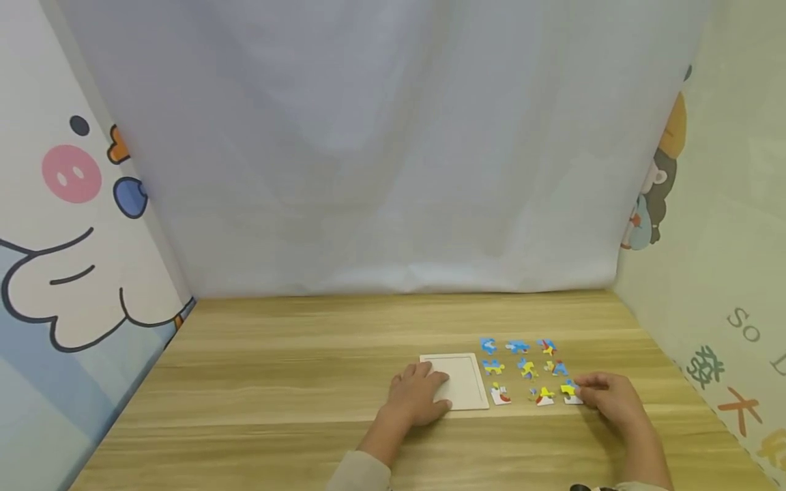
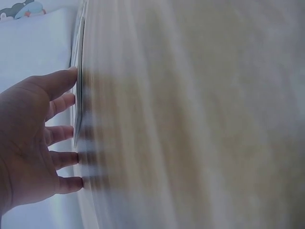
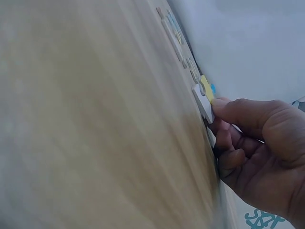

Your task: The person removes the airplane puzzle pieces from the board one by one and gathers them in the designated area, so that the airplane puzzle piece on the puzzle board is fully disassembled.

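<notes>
A pale wooden puzzle tray (image 1: pixel 460 385) lies flat on the table with nothing in its recess. My left hand (image 1: pixel 417 394) rests over its left side, fingers spread; in the left wrist view the thumb and fingertips (image 2: pixel 70 183) come down at the tray's edge and the tabletop. On the right, my right hand (image 1: pixel 614 399) pinches a yellow, white and blue jigsaw piece (image 1: pixel 570 391) at its right edge. In the right wrist view the thumb lies on top of that piece (image 3: pixel 204 102), which is slightly tilted, and the other fingers curl below.
Several more jigsaw pieces (image 1: pixel 526 368) lie in loose rows between the tray and my right hand, coloured blue, yellow, red and white. The wooden table (image 1: pixel 276 382) meets a white curtain (image 1: pixel 393 204) at the back. Printed panels stand at the left and right.
</notes>
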Motion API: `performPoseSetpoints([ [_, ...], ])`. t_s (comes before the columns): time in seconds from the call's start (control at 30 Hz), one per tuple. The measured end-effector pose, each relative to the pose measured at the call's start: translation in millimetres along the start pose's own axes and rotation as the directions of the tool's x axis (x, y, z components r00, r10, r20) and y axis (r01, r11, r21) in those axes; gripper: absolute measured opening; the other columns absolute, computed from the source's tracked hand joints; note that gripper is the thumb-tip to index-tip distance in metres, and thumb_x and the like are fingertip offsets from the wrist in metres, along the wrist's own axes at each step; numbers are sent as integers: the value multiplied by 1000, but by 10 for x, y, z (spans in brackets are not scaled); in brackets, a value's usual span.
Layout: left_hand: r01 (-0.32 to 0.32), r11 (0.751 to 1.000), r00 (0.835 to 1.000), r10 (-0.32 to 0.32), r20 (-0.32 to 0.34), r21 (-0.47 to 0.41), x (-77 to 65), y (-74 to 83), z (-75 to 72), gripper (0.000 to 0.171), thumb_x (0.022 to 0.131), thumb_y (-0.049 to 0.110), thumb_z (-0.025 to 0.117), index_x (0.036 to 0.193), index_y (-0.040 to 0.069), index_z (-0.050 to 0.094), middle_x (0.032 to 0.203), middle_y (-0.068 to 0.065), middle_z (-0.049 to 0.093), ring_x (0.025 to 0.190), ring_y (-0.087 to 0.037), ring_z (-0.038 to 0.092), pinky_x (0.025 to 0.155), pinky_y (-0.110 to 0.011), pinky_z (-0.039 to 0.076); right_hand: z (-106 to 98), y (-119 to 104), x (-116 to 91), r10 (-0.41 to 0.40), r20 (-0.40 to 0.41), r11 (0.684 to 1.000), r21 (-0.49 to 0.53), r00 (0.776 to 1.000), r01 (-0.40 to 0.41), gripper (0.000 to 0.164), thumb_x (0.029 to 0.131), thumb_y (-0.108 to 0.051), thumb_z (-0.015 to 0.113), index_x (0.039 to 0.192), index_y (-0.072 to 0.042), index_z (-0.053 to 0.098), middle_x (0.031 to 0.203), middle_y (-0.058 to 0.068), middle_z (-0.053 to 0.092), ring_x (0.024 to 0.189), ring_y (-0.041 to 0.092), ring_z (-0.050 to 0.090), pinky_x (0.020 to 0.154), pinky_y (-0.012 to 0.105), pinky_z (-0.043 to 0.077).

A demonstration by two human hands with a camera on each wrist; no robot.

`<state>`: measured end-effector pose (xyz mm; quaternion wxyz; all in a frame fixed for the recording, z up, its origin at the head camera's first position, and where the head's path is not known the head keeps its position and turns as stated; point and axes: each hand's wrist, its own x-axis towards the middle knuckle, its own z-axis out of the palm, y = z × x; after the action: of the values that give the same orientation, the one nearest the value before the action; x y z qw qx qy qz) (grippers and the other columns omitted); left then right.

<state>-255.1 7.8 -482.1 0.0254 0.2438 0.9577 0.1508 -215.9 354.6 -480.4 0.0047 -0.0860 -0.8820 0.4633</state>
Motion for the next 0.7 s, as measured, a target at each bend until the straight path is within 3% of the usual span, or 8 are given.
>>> performPoseSetpoints([
  [0.47,-33,997,997,28,-66,-74,6,-65,-46,45,86,33,64,128,19,55,139,-12,40,124,-33,41,91,-55,39,-31,-23,60,-12,8,995,-94,1000,13,29,86,-8,60,107,11,60,92,14,65,77,18,55,66,30,45],
  [0.7,-23,989,992,5,-124,-146,-184,-179,-113,44,87,29,64,127,14,56,135,-15,45,122,-32,43,91,-55,39,11,-147,-43,-68,32,985,-156,997,72,31,92,-17,57,109,8,60,102,20,62,92,33,57,76,44,47],
])
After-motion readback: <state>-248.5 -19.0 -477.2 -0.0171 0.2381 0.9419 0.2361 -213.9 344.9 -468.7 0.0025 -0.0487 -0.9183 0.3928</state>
